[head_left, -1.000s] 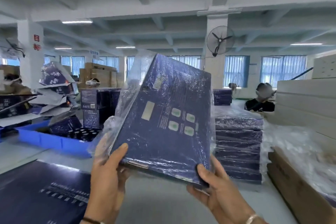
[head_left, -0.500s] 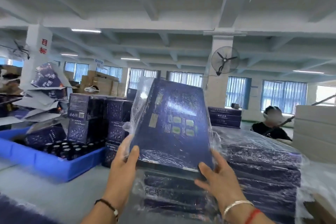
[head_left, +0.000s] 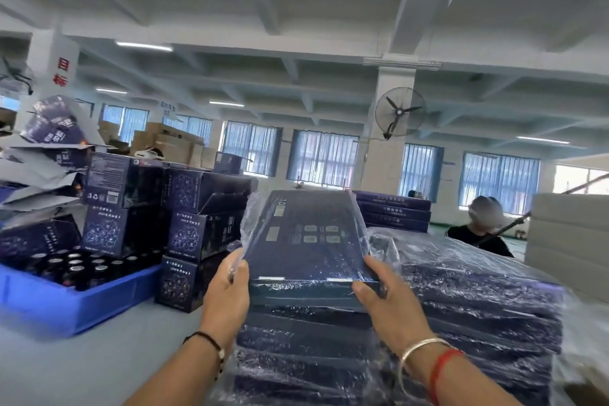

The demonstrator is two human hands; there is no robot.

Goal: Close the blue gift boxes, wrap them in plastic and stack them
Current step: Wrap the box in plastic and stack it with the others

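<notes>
both hands, left hand (head_left: 227,283) and right hand (head_left: 384,298), grasp a closed, plastic-wrapped blue gift box (head_left: 308,237) by its near corners, over the near stack of wrapped boxes (head_left: 329,339); closing and wrapping look done, stacking remains.

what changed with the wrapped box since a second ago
The wrapped gift box has tipped from nearly upright to nearly flat and come down onto the near stack of wrapped boxes. Left hand and right hand keep their grip on its near corners. The blue crate stayed put.

Navy gift box (head_left: 306,237), bright blue crate (head_left: 82,303)
</notes>
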